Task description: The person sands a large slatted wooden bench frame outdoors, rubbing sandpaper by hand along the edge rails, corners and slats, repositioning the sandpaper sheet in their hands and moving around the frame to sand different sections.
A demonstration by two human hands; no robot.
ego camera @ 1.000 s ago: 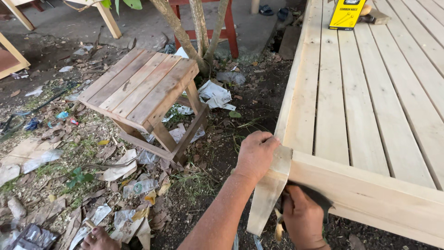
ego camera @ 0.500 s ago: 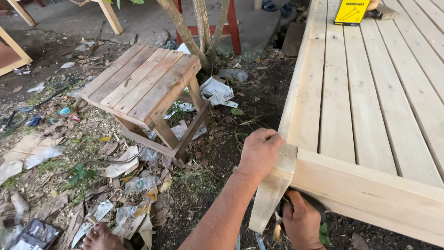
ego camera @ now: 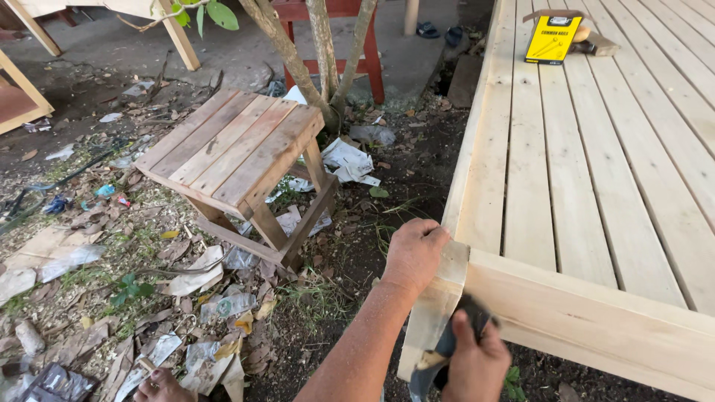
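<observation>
Left hand [ego camera: 413,253] is clamped around the top of the angled wooden leg [ego camera: 432,309] at the slatted surface's [ego camera: 566,186] corner. Right hand [ego camera: 473,365], just below it, grips a dark sanding pad [ego camera: 454,339] pressed against that leg.

pale wood frame [ego camera: 596,313]; yellow box [ego camera: 552,37]; brown stool [ego camera: 231,149]

The left hand [ego camera: 414,251] is curled into a loose fist, knuckles up, forearm stretched forward from the lower frame; the right hand [ego camera: 471,361] sits low, fingers clenched, thumb raised, wrist cut by the frame edge
</observation>
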